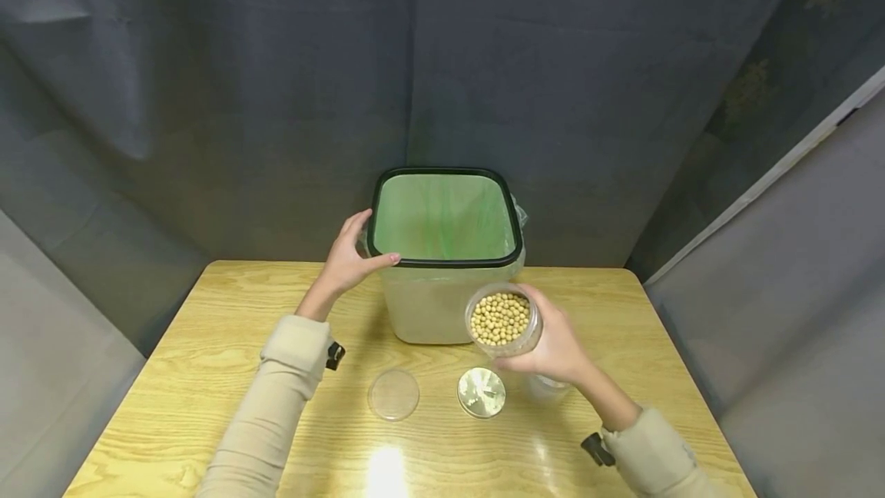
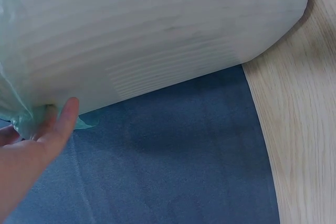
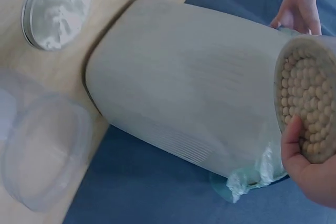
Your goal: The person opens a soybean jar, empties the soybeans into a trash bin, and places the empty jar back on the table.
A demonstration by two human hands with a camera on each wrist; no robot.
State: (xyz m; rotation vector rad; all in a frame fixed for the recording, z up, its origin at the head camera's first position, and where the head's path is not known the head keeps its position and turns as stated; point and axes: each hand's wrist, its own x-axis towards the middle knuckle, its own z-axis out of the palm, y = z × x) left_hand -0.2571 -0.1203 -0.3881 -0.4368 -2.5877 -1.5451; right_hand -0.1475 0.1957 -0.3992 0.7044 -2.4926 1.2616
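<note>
My right hand grips a clear jar of round yellow soybeans, tilted a little in front of the bin. In the right wrist view the thumb lies at the jar's mouth, over the beans. A light trash bin with a black rim stands on the table, lined with a green plastic bag. My left hand rests at the bin's near left corner, its thumb along the front rim and its extended fingers at the left side. Bunched bag film shows beside those fingers.
On the wooden table lie a clear round lid and a shiny silver lid. Another clear container stands near the silver lid, partly hidden by my right hand in the head view. A dark curtain hangs behind the bin.
</note>
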